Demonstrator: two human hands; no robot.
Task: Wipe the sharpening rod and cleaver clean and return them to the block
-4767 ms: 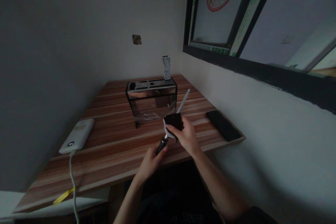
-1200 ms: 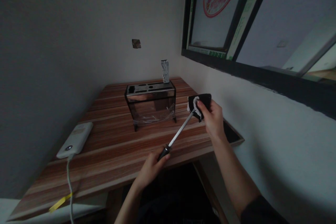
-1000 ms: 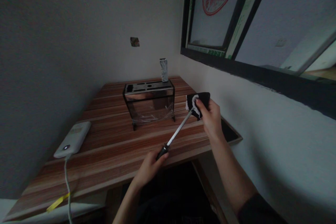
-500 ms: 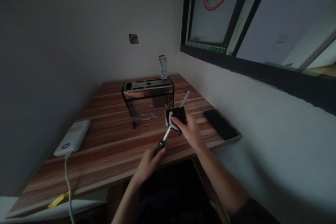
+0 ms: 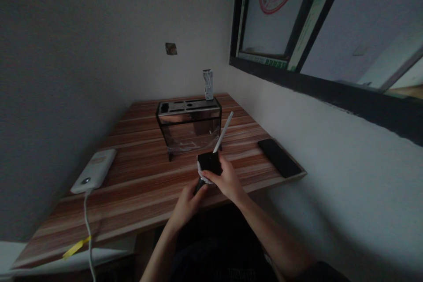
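Note:
My left hand (image 5: 188, 200) is closed around the black handle of a sharpening steel (image 5: 224, 131), a slim pale rod that points up and away over the table. My right hand (image 5: 228, 180) pinches a folded black cloth-like pad (image 5: 209, 162) with a white edge around the rod, close to the handle. The pad hides the lower part of the rod. Just beyond my hands stands a knife block (image 5: 190, 116) with a slotted metal top, dark frame and clear front. A crinkled silvery wrapped piece (image 5: 208, 84) rises upright at its back right corner.
A white power bank (image 5: 94, 172) with a cable (image 5: 87, 220) lies at the left of the wood-grain table (image 5: 139, 180). Near the right edge is a black phone (image 5: 279, 157). Walls close in at left and right, with a dark-framed window (image 5: 317, 75) above.
My right hand and the black pad have slid down the rod toward the handle, leaving more of its far end bare. My left hand stays on the handle.

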